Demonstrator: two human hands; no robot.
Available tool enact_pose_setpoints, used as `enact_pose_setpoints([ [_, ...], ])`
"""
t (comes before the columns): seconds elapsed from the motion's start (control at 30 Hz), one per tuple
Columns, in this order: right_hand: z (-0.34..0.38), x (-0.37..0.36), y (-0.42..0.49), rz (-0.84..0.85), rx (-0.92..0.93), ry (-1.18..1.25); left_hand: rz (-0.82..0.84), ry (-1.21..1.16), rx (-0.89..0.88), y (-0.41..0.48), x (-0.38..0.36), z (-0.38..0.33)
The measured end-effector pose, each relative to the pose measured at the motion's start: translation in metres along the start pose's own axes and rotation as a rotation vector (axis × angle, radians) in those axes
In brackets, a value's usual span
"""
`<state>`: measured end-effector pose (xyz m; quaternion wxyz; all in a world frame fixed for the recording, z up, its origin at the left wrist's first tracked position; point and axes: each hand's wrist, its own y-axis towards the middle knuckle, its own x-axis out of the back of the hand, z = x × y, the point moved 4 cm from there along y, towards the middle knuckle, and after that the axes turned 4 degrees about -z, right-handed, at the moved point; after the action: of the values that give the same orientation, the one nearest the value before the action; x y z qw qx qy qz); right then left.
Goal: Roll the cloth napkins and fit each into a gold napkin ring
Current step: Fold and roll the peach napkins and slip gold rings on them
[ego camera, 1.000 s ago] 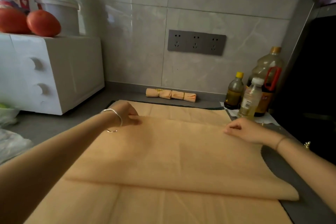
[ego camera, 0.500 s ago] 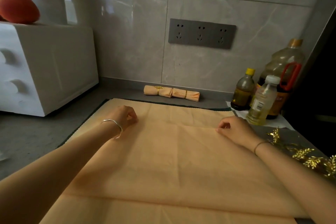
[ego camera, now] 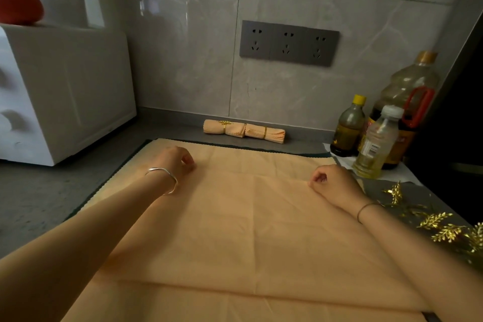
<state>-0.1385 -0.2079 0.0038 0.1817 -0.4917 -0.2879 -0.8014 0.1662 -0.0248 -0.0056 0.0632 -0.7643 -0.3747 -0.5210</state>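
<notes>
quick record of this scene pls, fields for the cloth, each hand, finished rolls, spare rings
napkin: peach, laid flat, folded over itself, not yet rolled
left hand: fingers curled, pinching the fold's far edge
right hand: same, at the edge's other end
rolled napkins: two, each in a gold ring, at the back
spare rings: gold, leaf-shaped, right of the napkin

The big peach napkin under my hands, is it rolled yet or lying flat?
Flat, folded over once, not rolled. The napkin lies spread out; the left hand and right hand pinch its upper layer's far edge.
</notes>
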Motion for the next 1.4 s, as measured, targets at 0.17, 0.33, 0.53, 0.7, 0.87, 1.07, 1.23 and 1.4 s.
enact_pose_setpoints([
  [0.17, 0.002, 0.001, 0.000, -0.005, -0.024, 0.005, 0.117, 0.008, -0.018, 0.001, 0.003, 0.001],
  [0.33, 0.004, 0.001, 0.000, 0.002, -0.037, 0.003, 0.132, 0.041, -0.049, 0.000, 0.007, 0.000],
  [0.53, 0.005, 0.001, 0.001, 0.009, -0.052, -0.031, 0.092, -0.042, -0.049, 0.001, 0.006, 0.002],
  [0.7, 0.006, 0.000, 0.002, 0.013, -0.064, -0.058, 0.102, 0.054, -0.074, -0.001, 0.010, 0.006],
  [0.87, 0.022, 0.005, -0.014, -0.012, -0.025, -0.133, 0.138, 0.185, -0.260, -0.045, 0.014, -0.047],
  [1.07, 0.094, -0.009, -0.085, 0.121, 0.089, 0.240, 0.431, 0.269, -0.426, -0.153, 0.006, -0.096],
  [1.23, 0.130, -0.037, -0.128, 0.167, 0.216, 0.112, 0.459, 0.389, -0.295, -0.183, -0.010, -0.089],
  [1.4, 0.138, -0.048, -0.145, 0.177, 0.223, -0.090, 0.396, 0.368, -0.274, -0.185, -0.014, -0.086],
])
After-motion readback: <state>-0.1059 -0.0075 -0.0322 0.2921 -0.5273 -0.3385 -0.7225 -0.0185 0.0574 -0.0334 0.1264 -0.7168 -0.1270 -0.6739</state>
